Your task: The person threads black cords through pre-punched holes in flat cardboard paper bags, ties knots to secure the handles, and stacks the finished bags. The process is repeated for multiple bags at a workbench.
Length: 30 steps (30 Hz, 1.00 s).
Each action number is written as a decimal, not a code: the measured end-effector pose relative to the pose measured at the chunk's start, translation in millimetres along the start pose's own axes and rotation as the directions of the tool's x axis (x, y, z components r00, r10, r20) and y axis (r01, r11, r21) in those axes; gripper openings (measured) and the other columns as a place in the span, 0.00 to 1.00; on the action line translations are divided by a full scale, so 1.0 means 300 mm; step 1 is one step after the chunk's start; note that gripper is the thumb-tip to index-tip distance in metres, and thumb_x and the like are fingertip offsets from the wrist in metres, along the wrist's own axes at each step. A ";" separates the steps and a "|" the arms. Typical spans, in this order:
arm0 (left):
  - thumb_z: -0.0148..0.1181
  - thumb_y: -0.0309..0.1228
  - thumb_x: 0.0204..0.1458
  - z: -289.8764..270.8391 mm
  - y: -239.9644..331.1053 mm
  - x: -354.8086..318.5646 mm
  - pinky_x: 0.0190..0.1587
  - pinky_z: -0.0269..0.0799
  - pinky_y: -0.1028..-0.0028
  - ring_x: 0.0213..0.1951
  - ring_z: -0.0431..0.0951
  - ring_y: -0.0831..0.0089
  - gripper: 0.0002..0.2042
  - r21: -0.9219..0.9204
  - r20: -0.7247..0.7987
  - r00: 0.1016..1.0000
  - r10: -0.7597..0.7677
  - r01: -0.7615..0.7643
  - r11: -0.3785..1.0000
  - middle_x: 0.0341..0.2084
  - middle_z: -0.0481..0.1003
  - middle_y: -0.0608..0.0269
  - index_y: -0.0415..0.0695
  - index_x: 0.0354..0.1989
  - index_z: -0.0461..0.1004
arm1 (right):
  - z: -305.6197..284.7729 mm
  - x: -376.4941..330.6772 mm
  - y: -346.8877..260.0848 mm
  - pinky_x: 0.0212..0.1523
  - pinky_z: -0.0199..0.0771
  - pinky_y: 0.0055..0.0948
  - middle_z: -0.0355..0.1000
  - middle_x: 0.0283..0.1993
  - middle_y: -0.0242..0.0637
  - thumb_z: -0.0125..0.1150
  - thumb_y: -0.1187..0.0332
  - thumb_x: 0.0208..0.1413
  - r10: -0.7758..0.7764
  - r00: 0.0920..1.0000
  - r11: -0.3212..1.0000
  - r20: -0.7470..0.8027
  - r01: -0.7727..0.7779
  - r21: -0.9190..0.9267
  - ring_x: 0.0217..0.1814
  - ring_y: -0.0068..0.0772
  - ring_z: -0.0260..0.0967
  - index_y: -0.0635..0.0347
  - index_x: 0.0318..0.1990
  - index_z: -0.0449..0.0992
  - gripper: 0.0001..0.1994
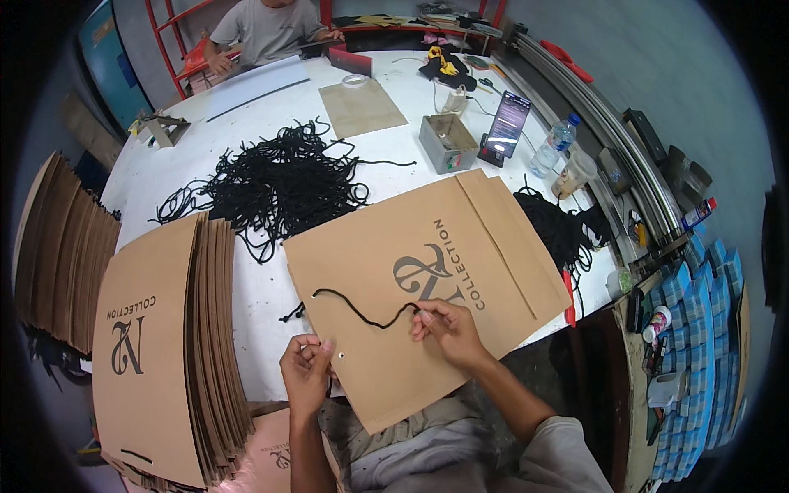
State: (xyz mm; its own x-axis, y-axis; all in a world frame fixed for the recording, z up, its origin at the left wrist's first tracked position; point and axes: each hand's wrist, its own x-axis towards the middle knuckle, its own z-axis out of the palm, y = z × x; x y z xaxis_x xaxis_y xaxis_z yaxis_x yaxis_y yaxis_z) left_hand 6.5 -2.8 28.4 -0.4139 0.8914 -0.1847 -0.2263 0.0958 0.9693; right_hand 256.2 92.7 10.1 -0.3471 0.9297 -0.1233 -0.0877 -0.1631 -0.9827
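Observation:
A flat brown paper bag (394, 370) with dark print lies tilted across the table edge and my lap. A black cord (362, 316) comes out of one punched hole near its left edge, and a knotted bit shows beyond that edge. My right hand (448, 333) pinches the cord's free end above the bag. My left hand (306, 374) is closed at the bag's edge, thumb and fingers gripping it beside the second, bare hole. Part of the left fingers is hidden.
A big tangle of black cords (279, 181) lies beyond the bag, another (546, 226) to the right. Stacked paper bags (156, 329) stand at left. A metal tin (448, 144), phone (508, 123), bottle (555, 146) and cup (575, 172) sit at right. A person (267, 37) works across the table.

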 end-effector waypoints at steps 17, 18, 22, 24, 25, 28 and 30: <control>0.56 0.24 0.64 -0.069 -0.031 -0.022 0.40 0.84 0.73 0.42 0.84 0.70 0.18 -0.140 0.229 0.962 -0.148 0.183 0.973 0.46 0.81 0.51 0.31 0.61 0.69 | 0.275 -0.045 -0.035 0.41 0.72 0.20 0.75 0.39 0.33 0.63 0.79 0.62 -0.202 0.973 0.977 0.115 0.208 -0.044 0.39 0.17 0.71 0.67 0.43 0.76 0.05; 0.55 0.23 0.64 -0.074 -0.036 -0.022 0.40 0.85 0.73 0.43 0.84 0.70 0.18 -0.142 0.250 0.961 -0.123 0.162 0.977 0.47 0.80 0.51 0.30 0.62 0.68 | 0.287 -0.033 -0.022 0.39 0.72 0.20 0.75 0.38 0.33 0.64 0.79 0.61 -0.230 0.966 0.965 0.119 0.242 -0.102 0.38 0.17 0.71 0.67 0.43 0.77 0.05; 0.54 0.18 0.63 -0.066 -0.029 -0.020 0.40 0.83 0.74 0.42 0.84 0.72 0.20 -0.142 0.298 0.950 -0.091 0.138 0.980 0.50 0.79 0.51 0.32 0.63 0.66 | 0.292 -0.020 0.009 0.32 0.72 0.20 0.75 0.34 0.35 0.66 0.79 0.58 -0.275 0.951 0.904 0.141 0.306 -0.299 0.32 0.17 0.72 0.67 0.40 0.78 0.04; 0.55 0.17 0.62 -0.058 -0.032 -0.020 0.39 0.82 0.76 0.42 0.83 0.75 0.20 -0.144 0.298 0.950 -0.095 0.143 0.979 0.50 0.79 0.52 0.33 0.63 0.67 | 0.300 -0.027 -0.021 0.31 0.72 0.20 0.75 0.34 0.35 0.67 0.79 0.57 -0.249 0.952 0.857 0.181 0.303 -0.416 0.30 0.17 0.72 0.68 0.39 0.78 0.05; 0.55 0.16 0.61 -0.056 -0.037 -0.020 0.39 0.82 0.76 0.42 0.83 0.75 0.20 -0.149 0.297 0.951 -0.088 0.138 0.979 0.49 0.79 0.52 0.33 0.62 0.67 | 0.303 -0.031 -0.032 0.30 0.72 0.19 0.75 0.35 0.35 0.67 0.79 0.56 -0.234 0.951 0.827 0.200 0.303 -0.473 0.30 0.17 0.72 0.68 0.39 0.78 0.05; 0.55 0.15 0.60 -0.048 -0.060 -0.017 0.39 0.81 0.77 0.41 0.82 0.77 0.19 -0.147 0.287 0.954 -0.091 0.138 0.980 0.48 0.79 0.52 0.33 0.61 0.67 | 0.317 -0.023 -0.016 0.28 0.70 0.19 0.75 0.35 0.34 0.68 0.79 0.56 -0.363 0.901 0.763 0.238 0.434 -0.479 0.27 0.16 0.69 0.68 0.38 0.78 0.05; 0.56 0.15 0.59 -0.038 -0.075 -0.023 0.39 0.80 0.77 0.40 0.82 0.78 0.18 -0.100 0.249 0.966 -0.069 0.096 0.990 0.47 0.80 0.53 0.34 0.59 0.68 | 0.309 -0.017 0.002 0.29 0.70 0.19 0.74 0.37 0.35 0.68 0.79 0.56 -0.345 0.911 0.785 0.227 0.412 -0.462 0.28 0.17 0.69 0.68 0.39 0.78 0.06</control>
State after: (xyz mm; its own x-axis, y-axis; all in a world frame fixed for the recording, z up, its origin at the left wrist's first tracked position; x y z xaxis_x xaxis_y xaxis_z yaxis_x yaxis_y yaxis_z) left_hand 4.3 -16.3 5.9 -0.1642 0.9649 -0.2047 -0.3518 0.1366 0.9260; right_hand 171.5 57.4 23.0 -0.4981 0.8280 0.2577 0.2198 0.4080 -0.8861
